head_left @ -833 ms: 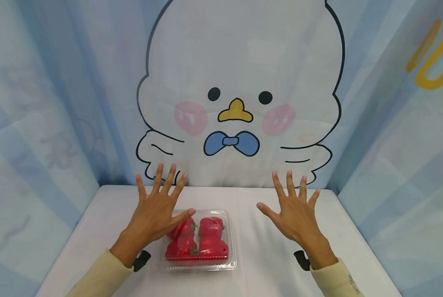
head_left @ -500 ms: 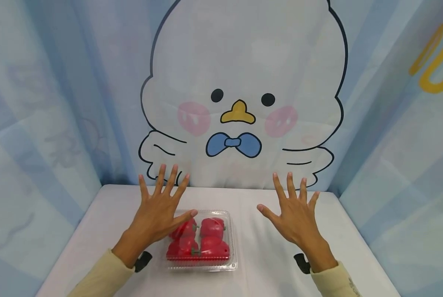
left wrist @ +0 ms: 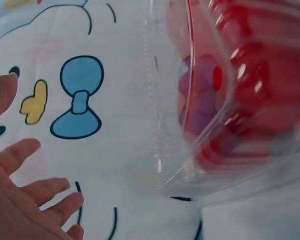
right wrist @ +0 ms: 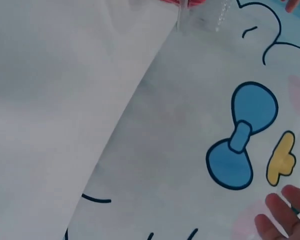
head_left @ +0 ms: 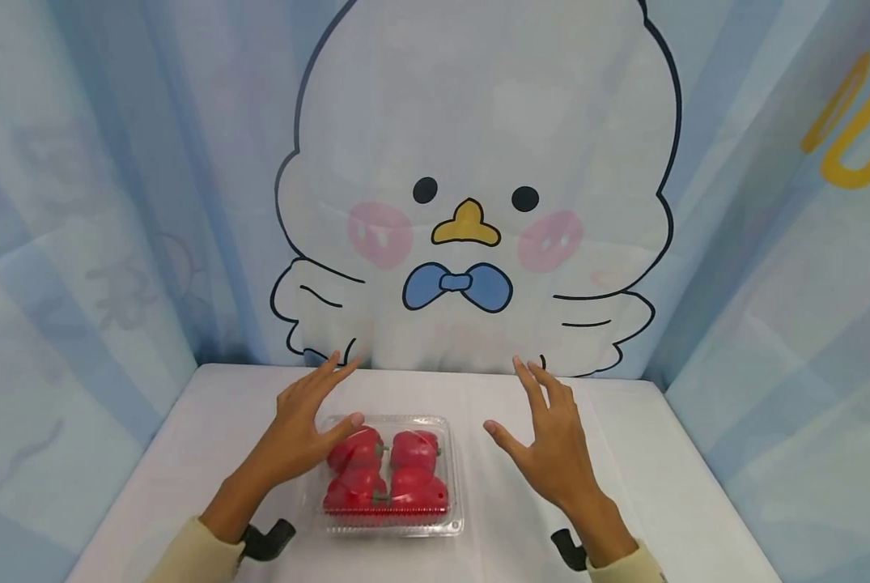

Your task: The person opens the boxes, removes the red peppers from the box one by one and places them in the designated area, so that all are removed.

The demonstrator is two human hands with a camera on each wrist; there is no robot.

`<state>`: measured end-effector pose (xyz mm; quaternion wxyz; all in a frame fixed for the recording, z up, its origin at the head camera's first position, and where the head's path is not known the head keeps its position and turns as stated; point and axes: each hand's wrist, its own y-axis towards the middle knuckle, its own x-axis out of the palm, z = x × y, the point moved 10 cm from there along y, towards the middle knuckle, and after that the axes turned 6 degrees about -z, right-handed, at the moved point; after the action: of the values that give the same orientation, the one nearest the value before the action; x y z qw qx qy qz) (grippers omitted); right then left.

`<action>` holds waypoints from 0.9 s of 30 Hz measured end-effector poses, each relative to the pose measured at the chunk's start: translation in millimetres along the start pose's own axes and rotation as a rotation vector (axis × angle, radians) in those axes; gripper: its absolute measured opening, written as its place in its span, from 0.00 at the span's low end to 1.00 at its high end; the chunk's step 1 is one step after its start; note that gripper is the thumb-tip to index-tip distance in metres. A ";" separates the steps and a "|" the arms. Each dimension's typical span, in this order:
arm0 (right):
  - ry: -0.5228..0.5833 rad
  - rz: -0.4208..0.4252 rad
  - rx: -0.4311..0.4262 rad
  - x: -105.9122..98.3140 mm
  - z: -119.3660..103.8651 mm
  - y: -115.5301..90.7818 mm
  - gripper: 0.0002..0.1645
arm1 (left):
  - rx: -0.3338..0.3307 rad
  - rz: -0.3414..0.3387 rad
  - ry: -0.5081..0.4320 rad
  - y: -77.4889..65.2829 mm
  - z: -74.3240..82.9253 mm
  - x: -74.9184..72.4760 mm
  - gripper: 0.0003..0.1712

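A clear plastic clamshell box (head_left: 452, 486) sits on the table left of centre. Inside it are several glossy red pepper-like items (head_left: 416, 465) with small green stems. My left hand (head_left: 299, 433) hovers above the box's left edge, fingers apart and holding nothing; its thumb overlaps the box's far left corner in the head view. To the right of the box, my right hand (head_left: 554, 449) is raised over the table with its fingers extended, gripping nothing. In the left wrist view the box (left wrist: 177, 165) looms large, with purple shapes showing through its side.
The white table (head_left: 624, 461) ends at a back curtain (head_left: 442, 340) printed with a cartoon chick. Pale blue curtains (head_left: 806, 340) hang along both sides. A black wrist mount (head_left: 269, 540) is worn on each wrist.
Both hands have lowered and turned from spread, palm-down poses to palms facing more inward. The right hand has shifted left toward the box. The box has stayed in place.
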<state>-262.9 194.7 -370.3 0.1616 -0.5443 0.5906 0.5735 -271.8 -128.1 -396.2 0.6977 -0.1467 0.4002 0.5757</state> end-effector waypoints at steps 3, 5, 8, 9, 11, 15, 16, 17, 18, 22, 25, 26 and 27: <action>0.042 0.046 -0.040 4.6 -10.6 -7.9 0.62 | -0.031 -0.010 -0.142 -7.6 -11.0 3.7 0.42; 0.073 0.073 -0.060 7.3 -17.6 -13.2 0.61 | -0.056 -0.016 -0.210 -12.4 -18.5 6.0 0.41; 0.133 0.101 -0.074 11.3 -28.5 -21.2 0.59 | -0.098 -0.023 -0.291 -19.0 -30.8 10.3 0.41; 0.153 0.105 -0.076 13.1 -32.2 -24.1 0.59 | -0.113 -0.026 -0.318 -21.5 -35.4 12.2 0.40; 0.194 0.110 -0.084 17.0 -40.4 -30.2 0.58 | -0.146 -0.031 -0.372 -27.1 -45.3 16.2 0.41; 0.245 0.119 -0.102 25.7 -56.3 -42.8 0.56 | -0.200 -0.047 -0.477 -38.9 -62.8 25.3 0.41; 0.259 0.123 -0.108 28.2 -60.2 -46.1 0.55 | -0.210 -0.049 -0.507 -42.4 -66.9 27.4 0.41; 0.272 0.127 -0.111 30.6 -63.8 -49.3 0.55 | -0.222 -0.052 -0.534 -45.9 -70.7 29.5 0.41; 0.283 0.132 -0.114 33.0 -67.4 -52.5 0.54 | -0.232 -0.054 -0.565 -49.0 -74.3 31.8 0.41; 0.329 0.175 -0.155 41.5 -83.6 -65.4 0.51 | -0.296 -0.075 -0.669 -61.1 -90.4 42.7 0.41; 0.352 0.213 -0.211 48.2 -97.5 -73.9 0.46 | -0.350 -0.106 -0.733 -69.7 -102.2 53.4 0.40; 0.354 0.225 -0.226 50.8 -101.6 -76.7 0.44 | -0.351 -0.113 -0.768 -71.9 -105.2 56.8 0.40; 0.362 0.237 -0.246 53.3 -105.6 -79.0 0.43 | -0.345 -0.121 -0.809 -73.7 -107.2 60.1 0.39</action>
<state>-170.6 100.0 -422.8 -0.0826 -0.5807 0.5955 0.5490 -244.6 -179.9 -527.0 0.7959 -0.0472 -0.0163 0.6034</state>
